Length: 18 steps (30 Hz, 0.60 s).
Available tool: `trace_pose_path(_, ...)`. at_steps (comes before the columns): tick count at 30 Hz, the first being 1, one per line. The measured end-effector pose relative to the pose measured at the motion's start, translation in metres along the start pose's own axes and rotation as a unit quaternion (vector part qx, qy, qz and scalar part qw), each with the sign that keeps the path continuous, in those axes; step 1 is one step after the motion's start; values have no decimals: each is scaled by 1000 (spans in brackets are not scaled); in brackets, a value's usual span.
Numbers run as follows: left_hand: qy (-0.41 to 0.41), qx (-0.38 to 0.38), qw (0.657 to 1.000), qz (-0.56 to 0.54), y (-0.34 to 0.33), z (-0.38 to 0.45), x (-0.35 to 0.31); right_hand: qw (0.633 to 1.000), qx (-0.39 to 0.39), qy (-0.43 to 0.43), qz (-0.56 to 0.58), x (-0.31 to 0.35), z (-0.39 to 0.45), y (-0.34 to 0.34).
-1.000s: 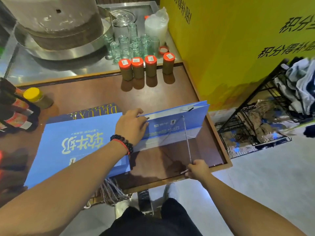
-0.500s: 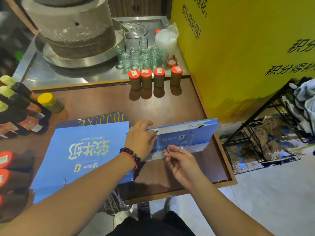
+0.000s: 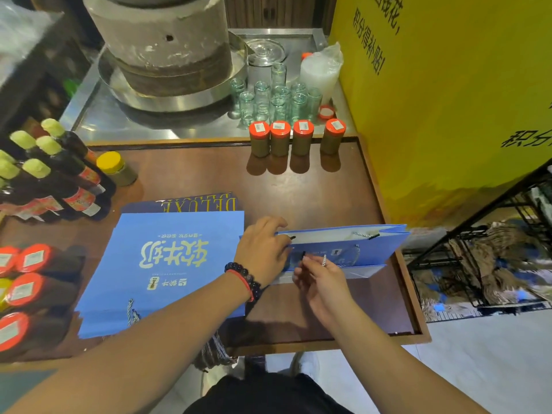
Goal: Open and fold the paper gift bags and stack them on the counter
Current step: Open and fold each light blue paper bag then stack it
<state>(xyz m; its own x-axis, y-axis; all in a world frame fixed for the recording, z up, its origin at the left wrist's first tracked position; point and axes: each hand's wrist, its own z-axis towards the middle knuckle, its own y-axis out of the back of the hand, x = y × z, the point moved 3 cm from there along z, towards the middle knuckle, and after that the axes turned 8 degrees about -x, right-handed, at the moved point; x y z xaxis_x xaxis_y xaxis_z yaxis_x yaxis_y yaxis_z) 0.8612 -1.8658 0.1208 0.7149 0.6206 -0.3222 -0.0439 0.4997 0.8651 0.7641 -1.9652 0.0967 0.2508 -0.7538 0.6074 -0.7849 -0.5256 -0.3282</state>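
From the head camera, the one view there is, the small blue gift bag [image 3: 343, 249] stands partly opened on the wooden counter [image 3: 313, 186], toward its right near corner, with its long axis running left to right across the person's front and its mouth edge tipped up and away. The left hand [image 3: 263, 249] sits at the bag's left end, fingers curled over the top edge there and seeming to hold that end steady. The right hand [image 3: 322, 274] is just in front of the bag's near face, its fingertips pinching what looks like the cord handle [image 3: 324, 259] by its dark tip; the grip itself is small in the frame, so how firmly it holds I cannot tell. Both hands are therefore on the bag, the left at its end and the right at its middle, and most of the bag's length stretches off to the right of both. To the left, touching the left wrist, lies the flat stack of folded blue bags [image 3: 167, 264] on top of a darker bag printed with gold letters [image 3: 197, 203]. I judge that the coming move turns on this: the standing bag lies to the right of the stack, parallel with its near edge, so flattening it and carrying it leftward would fall naturally to the left hand, the nearer one.
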Motion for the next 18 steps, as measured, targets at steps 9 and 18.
trace_pose_path(9,32,18,999,-23,1,-2,0,999,-21,10,-36,-5,-3,-11)
trace_pose_path(18,41,16,999,-28,2,-6,2,998,-33,11,-52,-9,-1,-16)
